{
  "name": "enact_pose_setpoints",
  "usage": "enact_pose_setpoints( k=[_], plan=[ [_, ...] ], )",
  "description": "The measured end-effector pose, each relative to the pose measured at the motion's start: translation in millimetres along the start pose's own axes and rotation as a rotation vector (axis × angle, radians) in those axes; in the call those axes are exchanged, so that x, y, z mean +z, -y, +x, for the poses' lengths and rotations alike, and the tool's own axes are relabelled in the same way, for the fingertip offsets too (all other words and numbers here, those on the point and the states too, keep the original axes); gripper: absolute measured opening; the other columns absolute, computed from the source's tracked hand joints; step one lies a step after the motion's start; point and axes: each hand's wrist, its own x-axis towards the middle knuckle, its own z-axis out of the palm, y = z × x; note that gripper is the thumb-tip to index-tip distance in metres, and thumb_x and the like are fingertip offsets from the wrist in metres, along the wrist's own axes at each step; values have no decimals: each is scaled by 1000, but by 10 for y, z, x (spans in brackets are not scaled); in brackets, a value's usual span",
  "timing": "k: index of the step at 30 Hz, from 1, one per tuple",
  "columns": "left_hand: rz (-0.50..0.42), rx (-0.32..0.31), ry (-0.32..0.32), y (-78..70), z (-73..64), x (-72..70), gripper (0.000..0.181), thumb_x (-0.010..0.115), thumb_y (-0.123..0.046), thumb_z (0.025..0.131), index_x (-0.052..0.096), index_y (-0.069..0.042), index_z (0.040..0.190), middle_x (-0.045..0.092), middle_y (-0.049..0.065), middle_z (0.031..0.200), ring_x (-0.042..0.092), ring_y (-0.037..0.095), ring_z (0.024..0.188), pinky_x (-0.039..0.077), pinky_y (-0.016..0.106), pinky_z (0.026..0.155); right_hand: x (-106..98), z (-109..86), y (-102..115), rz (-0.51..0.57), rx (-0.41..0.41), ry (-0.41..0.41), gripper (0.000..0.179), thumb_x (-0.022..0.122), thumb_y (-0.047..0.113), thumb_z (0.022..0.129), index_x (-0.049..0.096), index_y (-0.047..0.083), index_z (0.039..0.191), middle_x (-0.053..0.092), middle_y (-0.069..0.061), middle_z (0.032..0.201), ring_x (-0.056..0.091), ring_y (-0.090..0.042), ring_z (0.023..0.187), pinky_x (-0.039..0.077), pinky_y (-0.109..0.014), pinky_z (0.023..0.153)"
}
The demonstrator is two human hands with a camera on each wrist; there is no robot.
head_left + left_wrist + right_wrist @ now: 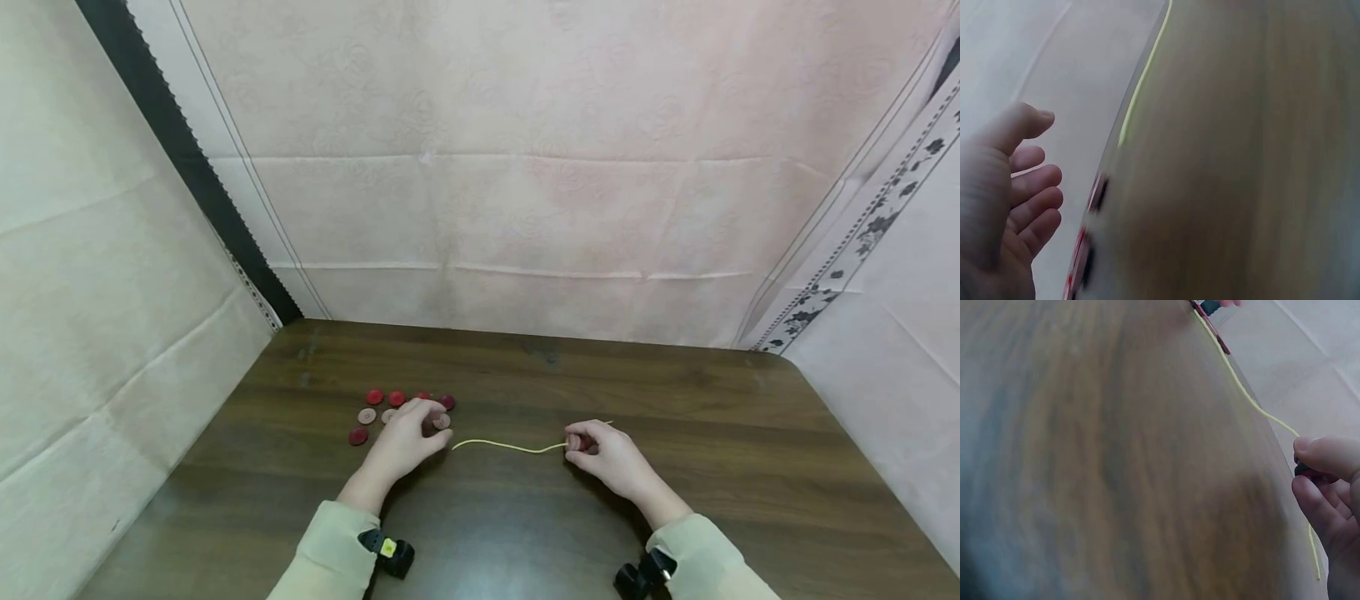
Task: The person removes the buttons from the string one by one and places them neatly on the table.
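**Cord (537, 452) in the right hand (611, 457), left hand (407, 437) over buttons (375, 397)**

At the bottom of the frame we see pale sleeves (333, 537). Beyond them, right of centre, the right hand pinches the cord with a button (574, 442); whether it is threaded, we cannot tell. Left of centre, the left hand, thumb and fingers apart, is above red and pink buttons. Farther up, cloth (525, 208) hangs behind the tabletop (510, 371).
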Motion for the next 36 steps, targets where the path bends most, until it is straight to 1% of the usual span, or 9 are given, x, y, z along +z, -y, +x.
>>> enact_pose_setpoints(
  k=[4,9,12,15,18,24,28,31,36],
  plan=[
    [-23,45,42,-160,77,167,32,70,-24,84,62,-9,111,59,-1,100,56,17,94,47,38,82,-5,0,10,-7,-11,-4,27,72,12,83,64,6,108,56,7,87,55,-10,81,50,-28,75],
    [30,151,108,-371,191,396,30,67,-24,86,61,-8,111,59,0,100,55,17,94,45,37,84,-8,-4,18,-9,-15,-10,29,72,12,83,64,5,109,56,7,88,56,-10,81,50,-28,74],
    [51,190,148,-492,246,517,29,66,-25,87,60,-10,110,59,-1,100,55,16,96,45,35,85,-8,-8,17,-7,-1,-19,29,72,12,82,65,5,109,56,7,87,56,-9,80,50,-28,74],
    [44,187,174,-581,275,600,28,66,-25,86,61,-11,110,59,-3,100,54,15,96,46,32,84,-5,-12,14,-4,0,-19,29,72,11,82,65,5,109,56,7,87,57,-10,80,50,-28,75],
    [18,174,190,-641,290,649,28,66,-25,86,61,-11,110,59,-3,100,55,13,95,46,31,83,-5,-14,8,-5,-2,-16,29,72,12,82,64,5,110,56,7,87,56,-9,80,50,-28,75],
    [-3,160,209,-697,310,726,30,67,-26,87,60,-11,112,59,-5,99,55,12,93,47,30,83,-6,-21,1,-3,-10,-18,29,72,13,82,65,6,110,56,7,87,56,-9,79,50,-28,74],
    [-8,172,228,-738,326,808,30,67,-27,87,60,-12,112,59,-6,99,56,10,93,47,29,83,-2,-31,-7,4,5,-30,30,73,12,81,65,7,110,57,8,87,56,-8,79,50,-27,74],
    [-11,176,241,-780,339,856,29,66,-27,87,60,-12,112,59,-6,99,56,9,93,46,28,82,5,-30,-12,6,1,-30,31,73,12,81,65,6,110,56,7,87,57,-9,79,50,-27,74],
    [-57,145,248,-830,342,898,27,65,-25,88,60,-12,111,59,-7,96,56,8,89,46,26,80,25,-20,14,18,-2,-6,32,72,14,82,63,6,112,56,7,87,57,-9,79,50,-28,74]
  ],
)
